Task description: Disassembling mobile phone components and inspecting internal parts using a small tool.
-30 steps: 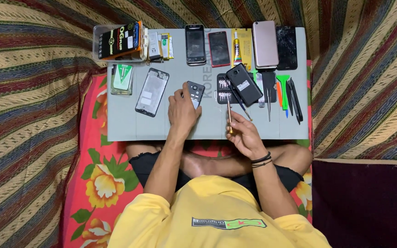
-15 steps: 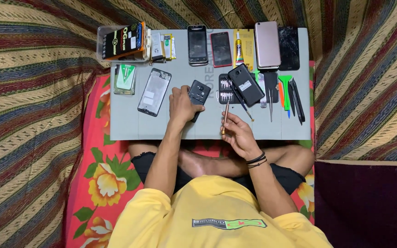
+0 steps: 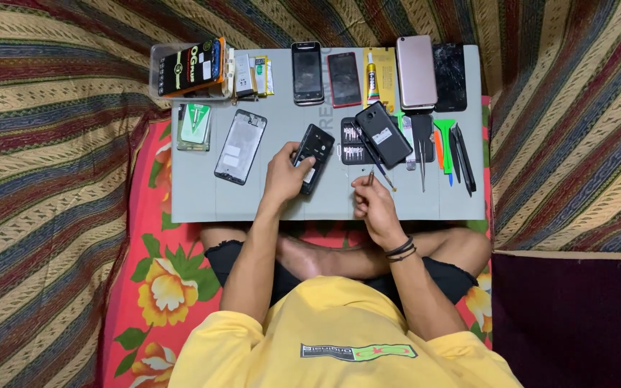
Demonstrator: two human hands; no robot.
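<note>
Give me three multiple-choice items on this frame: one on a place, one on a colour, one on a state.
1. Where does the clear box sit?
A. mat's far left corner
B. mat's near right corner
C. in the lap

2. What colour is the shirt?
A. blue
B. yellow
C. white

3. What is the left hand doing?
A. lying flat and empty
B. gripping a black phone
C. raised off the mat

Answers: 1 A, it sits at the far left corner; 2 B, plainly yellow; 3 B, fingers wrap the phone, while the right hand pinches a thin tool.
</note>
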